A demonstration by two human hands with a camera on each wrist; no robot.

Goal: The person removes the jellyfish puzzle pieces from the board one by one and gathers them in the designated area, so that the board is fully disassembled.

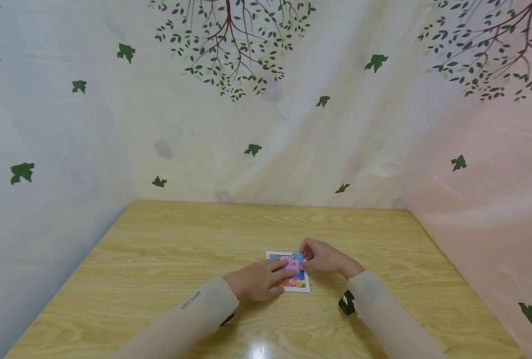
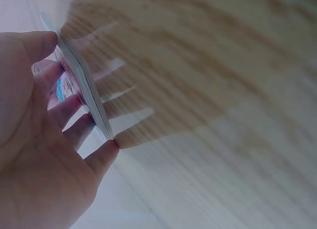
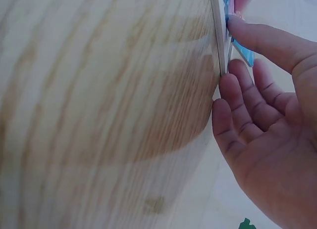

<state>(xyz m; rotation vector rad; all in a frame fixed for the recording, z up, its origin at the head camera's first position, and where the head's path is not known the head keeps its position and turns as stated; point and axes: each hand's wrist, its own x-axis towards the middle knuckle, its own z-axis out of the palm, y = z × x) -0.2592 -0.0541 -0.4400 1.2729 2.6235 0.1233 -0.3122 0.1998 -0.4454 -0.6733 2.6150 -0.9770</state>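
A small square picture board (image 1: 307,279) with a white border, a pink figure and a blue background lies on the table. Its edge (image 2: 79,66) looks layered in the left wrist view. Across the left part of the picture rests my left hand (image 1: 259,281), fingers spread and fairly straight, with fingertips at the board's edge. My right hand (image 1: 326,257) is at the far right corner, where thumb and curled fingers pinch the board's edge. Beyond the thumb (image 3: 257,38), a blue corner (image 3: 243,53) tilts up from the board; its other end is hidden.
The wood-grain table (image 1: 180,239) runs back to a hanging fabric screen (image 1: 203,149) printed with branches and green shapes. More fabric (image 1: 486,199) closes off the right side. A small black device (image 1: 347,302) sits at the right wrist.
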